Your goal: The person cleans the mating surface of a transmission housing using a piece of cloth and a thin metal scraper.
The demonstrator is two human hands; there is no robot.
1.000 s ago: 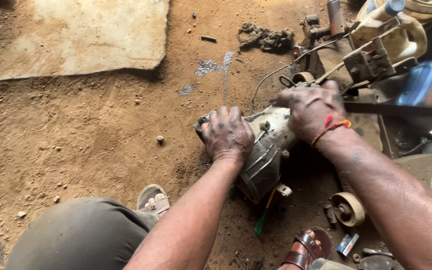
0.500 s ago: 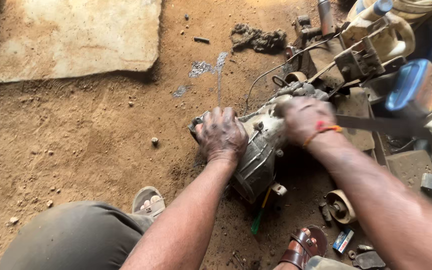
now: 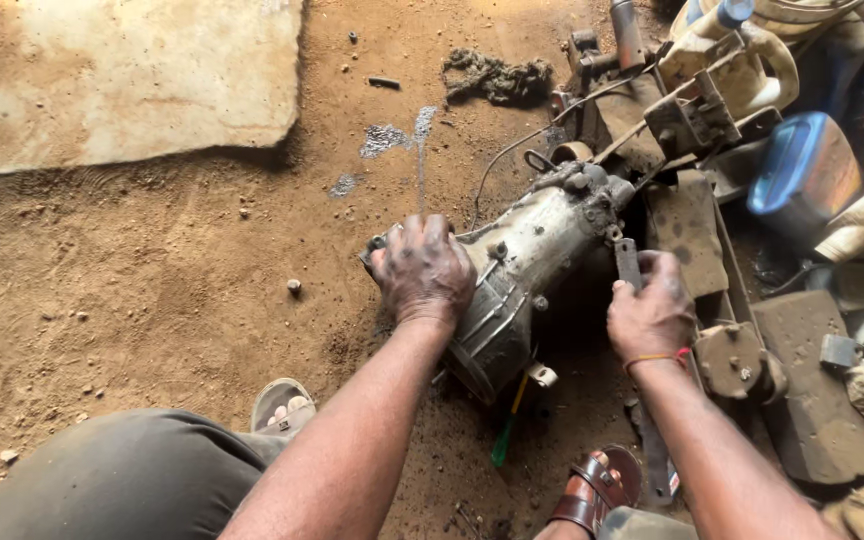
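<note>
While my left hand (image 3: 424, 270) presses spread fingers on the wide end of the grey gearbox housing (image 3: 517, 270) lying at frame centre on the dirt floor (image 3: 152, 280), I note my right hand (image 3: 650, 312) closed around a flat metal bar (image 3: 628, 262) beside it, the housing evidently unopened.
</note>
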